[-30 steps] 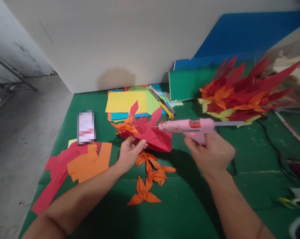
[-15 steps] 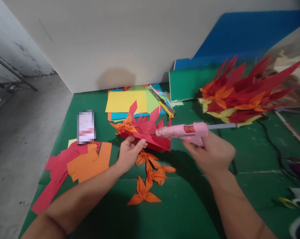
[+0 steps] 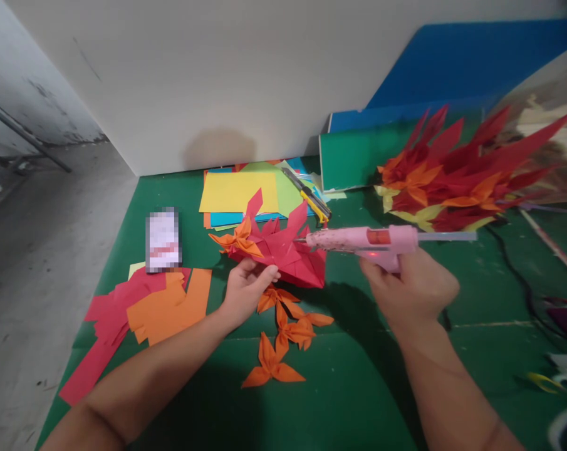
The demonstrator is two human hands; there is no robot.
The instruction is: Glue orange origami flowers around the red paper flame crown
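Observation:
My left hand (image 3: pixel 250 287) pinches the near edge of a red folded-paper piece (image 3: pixel 286 254), thumb on top. An orange paper flower (image 3: pixel 240 239) sits on that piece's left end. In my right hand (image 3: pixel 417 285) is a pink hot glue gun (image 3: pixel 363 239), with a clear glue stick (image 3: pixel 447 236) poking out of its back and a small red light lit. Its nozzle points left, over the right part of the red piece; whether it touches cannot be made out. Several loose orange paper flowers (image 3: pixel 270 363) lie on the green table just below my left hand.
Red strips (image 3: pixel 111 313) and orange strips (image 3: pixel 165 307) of paper lie at left, below a blurred phone-like object (image 3: pixel 163 241). Behind are coloured sheets (image 3: pixel 239 192) with a yellow utility knife (image 3: pixel 314 202). A large red paper arrangement (image 3: pixel 452 175) stands at right, near a dark cord (image 3: pixel 518 269).
My right hand and the glue gun have moved to the right, drawing the nozzle away from the middle of the red piece. The red piece has shifted and turned slightly in my left hand.

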